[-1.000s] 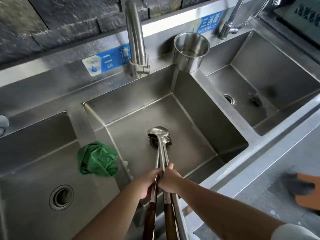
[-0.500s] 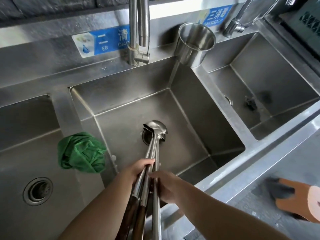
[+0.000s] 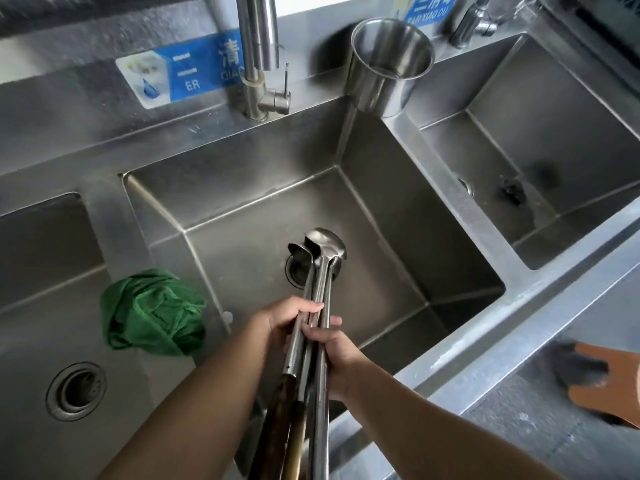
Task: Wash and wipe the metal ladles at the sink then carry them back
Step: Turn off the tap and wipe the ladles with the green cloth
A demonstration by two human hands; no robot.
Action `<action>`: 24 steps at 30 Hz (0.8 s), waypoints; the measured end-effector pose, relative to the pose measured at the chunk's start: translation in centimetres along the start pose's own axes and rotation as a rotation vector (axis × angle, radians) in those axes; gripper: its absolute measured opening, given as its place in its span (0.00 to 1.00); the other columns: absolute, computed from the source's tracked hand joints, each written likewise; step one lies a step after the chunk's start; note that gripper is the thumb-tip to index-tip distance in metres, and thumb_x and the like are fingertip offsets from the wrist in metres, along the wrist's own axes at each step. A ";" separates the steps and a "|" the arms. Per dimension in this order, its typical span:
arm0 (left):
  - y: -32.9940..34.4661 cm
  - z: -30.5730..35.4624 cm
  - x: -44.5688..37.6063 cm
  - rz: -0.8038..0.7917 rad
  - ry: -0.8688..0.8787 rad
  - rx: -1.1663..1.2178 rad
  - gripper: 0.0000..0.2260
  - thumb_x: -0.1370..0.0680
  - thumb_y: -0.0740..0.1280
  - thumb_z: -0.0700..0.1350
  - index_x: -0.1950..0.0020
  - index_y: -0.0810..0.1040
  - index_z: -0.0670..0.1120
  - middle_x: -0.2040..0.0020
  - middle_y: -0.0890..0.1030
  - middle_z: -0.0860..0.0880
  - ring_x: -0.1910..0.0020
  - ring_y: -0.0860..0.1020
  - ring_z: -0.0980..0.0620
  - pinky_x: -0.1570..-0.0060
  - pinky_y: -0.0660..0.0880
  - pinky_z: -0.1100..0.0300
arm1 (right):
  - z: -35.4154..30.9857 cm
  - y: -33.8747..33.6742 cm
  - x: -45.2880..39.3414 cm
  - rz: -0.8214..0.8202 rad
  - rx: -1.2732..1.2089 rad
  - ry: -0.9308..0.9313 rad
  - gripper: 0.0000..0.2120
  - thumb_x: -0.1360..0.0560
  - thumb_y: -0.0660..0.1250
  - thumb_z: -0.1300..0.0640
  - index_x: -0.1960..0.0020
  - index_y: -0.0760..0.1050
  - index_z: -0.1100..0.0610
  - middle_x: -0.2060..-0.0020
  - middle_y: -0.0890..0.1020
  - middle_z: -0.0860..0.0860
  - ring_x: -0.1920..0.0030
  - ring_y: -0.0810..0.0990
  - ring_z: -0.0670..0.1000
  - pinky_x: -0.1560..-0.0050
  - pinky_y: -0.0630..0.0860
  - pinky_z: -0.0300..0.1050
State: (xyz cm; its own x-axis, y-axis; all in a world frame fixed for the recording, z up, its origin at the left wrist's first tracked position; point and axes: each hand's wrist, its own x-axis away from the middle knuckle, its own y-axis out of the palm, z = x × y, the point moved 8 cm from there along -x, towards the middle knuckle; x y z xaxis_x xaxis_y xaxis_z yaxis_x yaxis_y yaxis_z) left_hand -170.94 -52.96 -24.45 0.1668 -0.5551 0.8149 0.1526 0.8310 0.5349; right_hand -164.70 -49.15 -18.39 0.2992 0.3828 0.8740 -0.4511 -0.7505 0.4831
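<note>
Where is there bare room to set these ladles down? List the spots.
Free: the middle basin's floor between its back wall and the drain; the left basin's floor above its drain; the right basin apart from a small dark scrap. Crowded: the divider holding the green cloth, and the corner with the steel cup.

On the back ledge of the sink (image 3: 104,140), left of the middle tap (image 3: 258,57), you can read a blue sticker (image 3: 180,72): a large white character "清" with "QIA" under it before the tap cuts it off, and "ER" lower down beneath a blurred white mark. Its pale left end carries a blue water-drop sign. At the ledge's top edge, right of the steel cup (image 3: 389,64), a second blue sticker (image 3: 429,6) reads "三消毒" with small letters below, seemingly "SAN XIAO DU".
</note>
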 end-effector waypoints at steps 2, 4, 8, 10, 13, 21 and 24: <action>0.4 1.2 -0.8 0.033 -0.001 0.051 0.16 0.22 0.64 0.45 0.40 0.77 0.36 0.43 0.82 0.40 0.47 0.82 0.47 0.45 0.79 0.55 | 0.0 -0.1 -0.1 -0.029 -0.024 -0.008 0.12 0.28 0.64 0.63 0.49 0.82 0.67 0.52 0.84 0.63 0.53 0.84 0.60 0.44 0.78 0.54; 0.6 2.4 -1.8 0.085 0.025 0.061 0.14 0.20 0.62 0.43 0.39 0.73 0.36 0.50 0.84 0.40 0.56 0.85 0.46 0.55 0.82 0.54 | -0.1 -0.4 -0.3 -0.015 -0.034 -0.011 0.13 0.29 0.64 0.64 0.49 0.83 0.67 0.51 0.84 0.63 0.53 0.84 0.60 0.44 0.78 0.54; 0.2 3.7 -3.7 0.217 0.039 -0.063 0.14 0.23 0.68 0.50 0.45 0.74 0.42 0.58 0.84 0.40 0.67 0.85 0.48 0.64 0.82 0.54 | -0.3 -1.3 0.3 0.082 0.116 0.032 0.09 0.25 0.64 0.62 0.52 0.80 0.66 0.61 0.85 0.60 0.65 0.84 0.57 0.53 0.79 0.52; -0.3 3.4 -4.7 0.256 0.036 -0.094 0.11 0.22 0.68 0.48 0.50 0.76 0.41 0.64 0.84 0.44 0.70 0.84 0.51 0.66 0.81 0.58 | -0.5 -2.1 0.6 0.129 0.217 0.061 0.07 0.23 0.63 0.62 0.52 0.78 0.65 0.66 0.84 0.58 0.69 0.84 0.56 0.59 0.80 0.49; -0.4 2.5 -5.3 0.251 0.055 -0.010 0.08 0.21 0.64 0.43 0.57 0.77 0.40 0.69 0.84 0.48 0.71 0.83 0.56 0.63 0.79 0.61 | -0.7 -2.1 1.3 0.111 0.278 0.088 0.06 0.25 0.64 0.61 0.54 0.77 0.64 0.69 0.80 0.57 0.70 0.80 0.54 0.61 0.79 0.47; 0.9 2.8 -2.5 0.165 0.172 0.283 0.10 0.19 0.61 0.44 0.53 0.76 0.39 0.62 0.85 0.47 0.63 0.83 0.55 0.54 0.74 0.64 | -0.7 -0.4 2.5 -0.133 0.131 0.032 0.19 0.29 0.70 0.45 0.46 0.81 0.59 0.52 0.83 0.57 0.51 0.82 0.58 0.42 0.74 0.53; 2.2 4.3 -0.1 0.137 0.261 0.293 0.11 0.18 0.56 0.40 0.49 0.76 0.38 0.57 0.84 0.46 0.63 0.84 0.56 0.52 0.74 0.62 | -0.7 -0.1 3.5 -0.087 0.255 0.022 0.13 0.35 0.71 0.55 0.54 0.79 0.61 0.62 0.82 0.56 0.63 0.82 0.53 0.59 0.78 0.43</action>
State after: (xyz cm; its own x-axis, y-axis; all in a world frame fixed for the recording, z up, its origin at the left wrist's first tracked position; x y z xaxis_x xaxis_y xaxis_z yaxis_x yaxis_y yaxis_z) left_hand -174.77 -50.89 -22.40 0.4133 -0.3974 0.8193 -0.1658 0.8519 0.4968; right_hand -164.22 -47.35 -15.36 0.3081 0.4615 0.8319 -0.1967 -0.8246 0.5303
